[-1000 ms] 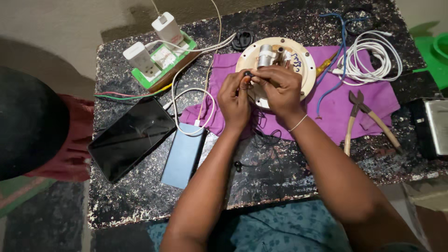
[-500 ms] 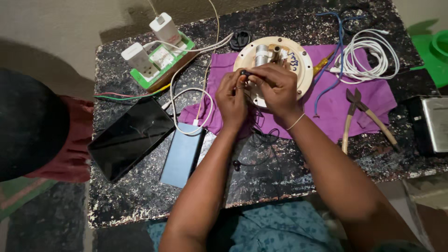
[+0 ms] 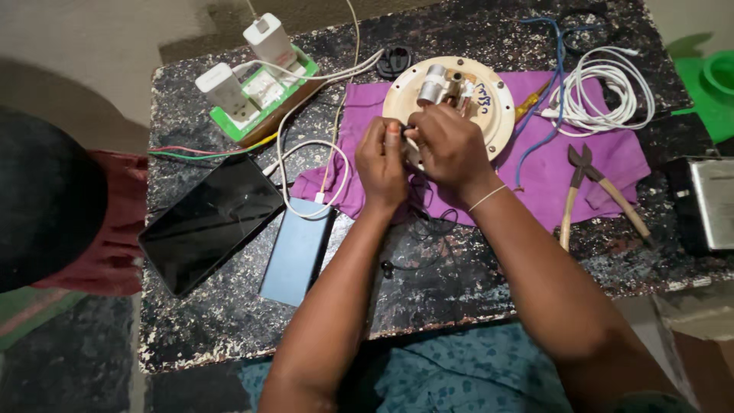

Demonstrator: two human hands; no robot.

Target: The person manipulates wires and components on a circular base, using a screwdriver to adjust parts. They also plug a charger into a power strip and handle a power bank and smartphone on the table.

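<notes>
Both hands meet over the near edge of a cream disc [image 3: 489,107] that lies on a purple cloth [image 3: 604,164] at the back of the dark tabletop [image 3: 459,283]. The left hand [image 3: 382,164] and the right hand [image 3: 451,149] each pinch a small dark part [image 3: 407,130] between thumb and fingertips, so each grip is closed on it, just above the disc's rim. A metal cylinder [image 3: 432,84] stands upright on the disc behind the fingers.

To the right of the disc a blue wire [image 3: 535,145] and a coiled white cable [image 3: 604,92] crowd the cloth, and pliers [image 3: 585,187] lie across its right edge. A metal box [image 3: 711,203] sits at the tabletop's right edge. To the left, a green power strip [image 3: 267,103] holds two white chargers [image 3: 267,38], and a white cord [image 3: 306,153] loops from there to a blue power bank [image 3: 298,252], beside a black tablet [image 3: 210,222]. Thin black wire [image 3: 428,222] trails under the wrists.

Bare tabletop opens in front of the cloth, down to the chipped near edge by the person's lap; the left and back sides are cluttered.
</notes>
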